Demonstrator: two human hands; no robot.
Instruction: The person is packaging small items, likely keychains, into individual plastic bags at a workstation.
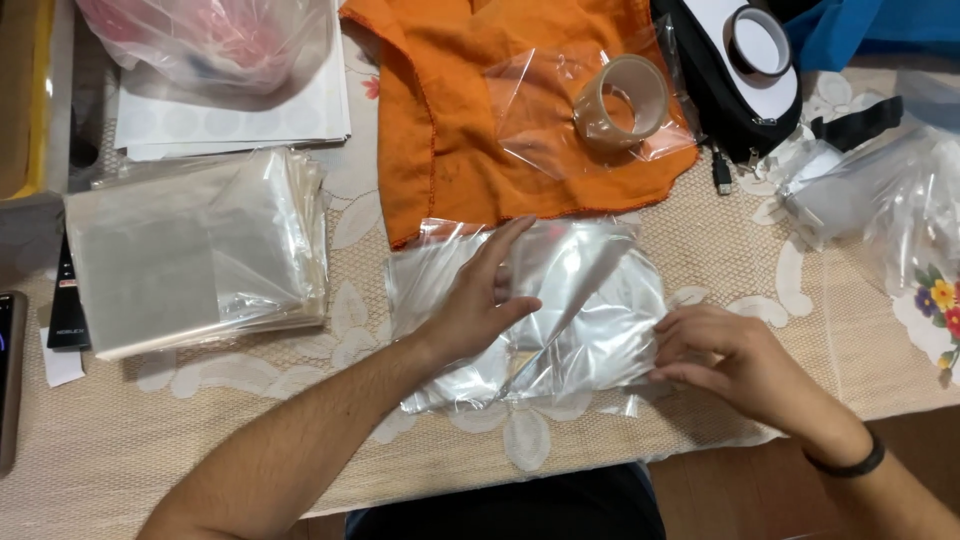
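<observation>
Pressing our left hand [478,305] flat, fingers spread, on the clear plastic bag [590,300] near the table's [120,450] front edge | our right hand [735,360] pinches its right edge | bag's long axis runs left-right between both hands, left nearer its middle

Bare forearms, black wristband [846,463] on right wrist

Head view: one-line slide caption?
Left hand flat on clear plastic bag, right hand pinching its edge, beside bag stack and tape roll.
</observation>
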